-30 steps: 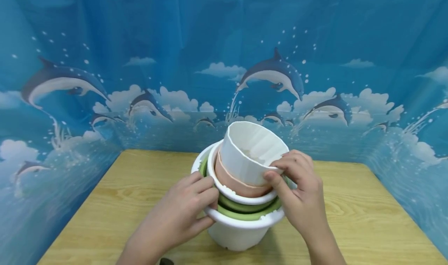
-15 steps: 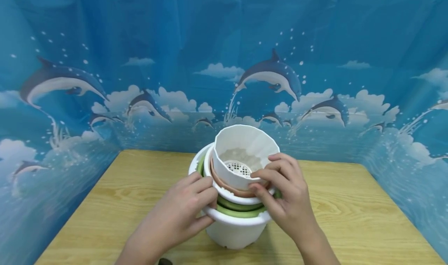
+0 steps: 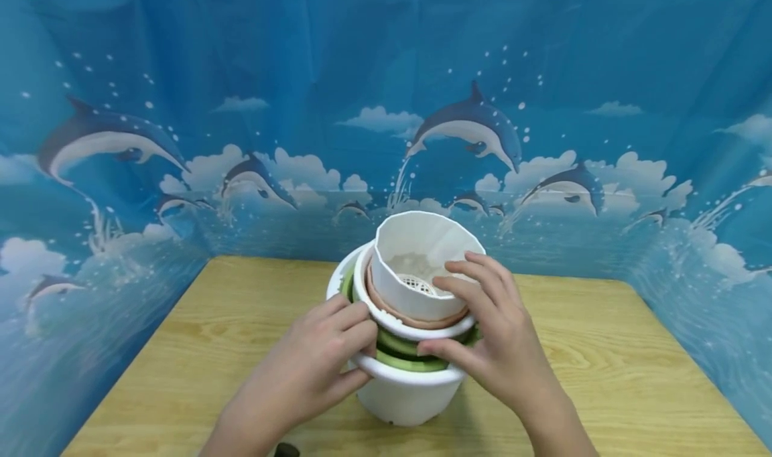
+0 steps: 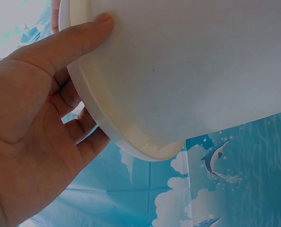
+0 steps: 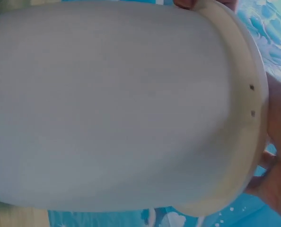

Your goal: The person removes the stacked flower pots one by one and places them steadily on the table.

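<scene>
Several plastic flower pots stand nested in one another on the table. Outermost is a large white pot [image 3: 405,403], and my left hand [image 3: 319,346] grips its rim, thumb on the outer wall below the lip in the left wrist view. Inside it show a green pot [image 3: 404,362], a white rim [image 3: 395,326] and a peach pot [image 3: 416,321]. Topmost sits a small white pot [image 3: 398,293] with a grid bottom, tilted slightly. My right hand [image 3: 503,330] is spread at the stack's right front, fingers over the small pot's rim and thumb lower, by the inner rims.
The wooden table [image 3: 615,363] lies under the stack. A blue dolphin-print curtain [image 3: 332,142] surrounds its back and sides. A small dark object [image 3: 286,450] shows at the bottom edge near my left forearm.
My right hand has released its pinch on the small white pot's rim and its fingers have spread. That pot has shifted left, tilts less and sits lower than a second ago. My left hand stays put.
</scene>
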The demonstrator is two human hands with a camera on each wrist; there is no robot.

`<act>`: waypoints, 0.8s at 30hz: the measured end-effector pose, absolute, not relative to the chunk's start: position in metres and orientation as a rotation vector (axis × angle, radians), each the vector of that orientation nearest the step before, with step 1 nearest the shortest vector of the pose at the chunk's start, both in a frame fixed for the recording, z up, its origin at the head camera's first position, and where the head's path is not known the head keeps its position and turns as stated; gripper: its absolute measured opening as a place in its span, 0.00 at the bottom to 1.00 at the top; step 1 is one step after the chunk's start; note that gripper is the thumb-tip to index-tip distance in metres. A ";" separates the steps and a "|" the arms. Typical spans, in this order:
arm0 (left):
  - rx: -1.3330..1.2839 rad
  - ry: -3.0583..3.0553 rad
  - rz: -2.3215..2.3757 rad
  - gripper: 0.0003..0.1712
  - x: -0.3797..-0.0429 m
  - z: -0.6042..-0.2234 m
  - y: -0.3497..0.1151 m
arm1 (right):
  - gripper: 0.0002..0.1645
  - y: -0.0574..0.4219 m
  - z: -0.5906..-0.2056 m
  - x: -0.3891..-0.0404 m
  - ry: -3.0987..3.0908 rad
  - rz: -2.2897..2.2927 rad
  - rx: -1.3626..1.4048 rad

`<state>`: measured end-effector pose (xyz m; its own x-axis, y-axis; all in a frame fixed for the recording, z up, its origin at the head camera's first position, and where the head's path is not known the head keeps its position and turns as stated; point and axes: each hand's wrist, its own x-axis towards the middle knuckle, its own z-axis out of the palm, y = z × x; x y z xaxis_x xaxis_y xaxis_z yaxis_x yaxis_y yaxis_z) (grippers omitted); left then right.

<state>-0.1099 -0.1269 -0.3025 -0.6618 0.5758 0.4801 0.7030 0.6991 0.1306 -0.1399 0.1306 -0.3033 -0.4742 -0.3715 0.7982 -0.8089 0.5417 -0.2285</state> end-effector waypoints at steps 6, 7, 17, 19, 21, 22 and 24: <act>-1.006 -2.490 -0.432 0.19 -0.110 -0.303 -0.125 | 0.35 0.121 -0.304 -0.143 -1.816 0.670 0.938; -1.007 -2.485 -0.431 0.19 -0.110 -0.303 -0.125 | 0.33 0.119 -0.303 -0.143 -1.770 0.645 0.948; -0.970 -2.436 -0.362 0.20 -0.113 -0.300 -0.127 | 0.26 0.112 -0.296 -0.135 -1.795 0.649 1.058; -0.953 -2.443 -0.368 0.20 -0.113 -0.301 -0.128 | 0.25 0.114 -0.296 -0.136 -1.836 0.695 1.056; -0.935 -2.463 -0.392 0.20 -0.113 -0.301 -0.130 | 0.26 0.117 -0.298 -0.139 -1.857 0.720 1.019; -0.930 -2.471 -0.402 0.20 -0.113 -0.301 -0.130 | 0.26 0.118 -0.298 -0.140 -1.876 0.729 0.990; -0.923 -2.484 -0.417 0.20 -0.113 -0.302 -0.130 | 0.27 0.121 -0.301 -0.142 -1.916 0.729 0.929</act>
<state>-0.1129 -0.1302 -0.3019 -0.6720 0.5351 0.5120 0.6730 0.7297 0.1208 -0.1421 0.1211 -0.3007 -0.3513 -0.3201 0.8798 -0.8241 0.5517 -0.1283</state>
